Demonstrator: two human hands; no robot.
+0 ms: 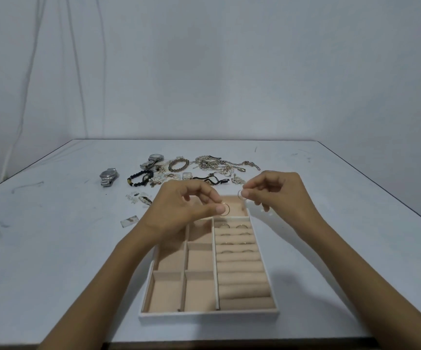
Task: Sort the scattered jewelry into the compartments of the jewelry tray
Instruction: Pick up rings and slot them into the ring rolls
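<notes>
Our forearms reach over the jewelry tray; our left hand pinches a thin ring, our right hand pinches a second ring, both above its far end. Several rings sit in the far ring rolls; the square compartments look bare. Watches, bracelets and chains lie on the tabletop: most sorting remains, we judge.

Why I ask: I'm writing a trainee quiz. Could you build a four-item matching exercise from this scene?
Things:
1 lone silver watch
2 black bead bracelet
3 ring held by the left hand
4 sorted rings

Places:
A in the ring rolls of the tray
B above the tray's far end
C on the table, farthest left
D on the table, just right of the lone silver watch

Pairs: 1-C, 2-D, 3-B, 4-A
</notes>
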